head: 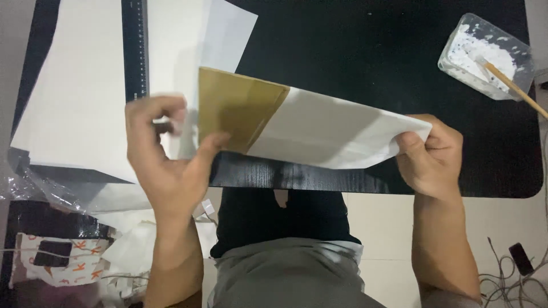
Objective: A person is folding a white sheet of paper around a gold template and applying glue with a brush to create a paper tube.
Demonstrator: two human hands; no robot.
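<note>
1. Head view: your left hand (pixel 162 162) pinches the brown cardboard end (pixel 237 108) of a white-wrapped panel (pixel 331 134), thumb on its face.
2. Your right hand (pixel 431 157) is closed on the panel's white end.
3. The panel hangs tilted just above the near edge of the black table (pixel 371 51).
4. Judged step: wrapping; covering the brown end would call for smoothing.
5. A glue tub (pixel 485 54) sits beyond the panel.

Folded sheet (pixel 337 134) between my fingers: smooth white paper, matt; one end is tan kraft-like card, dull.
Table top (pixel 371 63): black, fine wood grain, slight sheen at the edge.
Loose sheets (pixel 74 97): plain white paper, matt.
Ruler (pixel 135 48): black, matt.
Tub (pixel 485 57): clear plastic, smeared with white paste.
Stick (pixel 516 88): bare wood.
Wrapper (pixel 34 185): clear crinkled plastic film, glossy.
</note>
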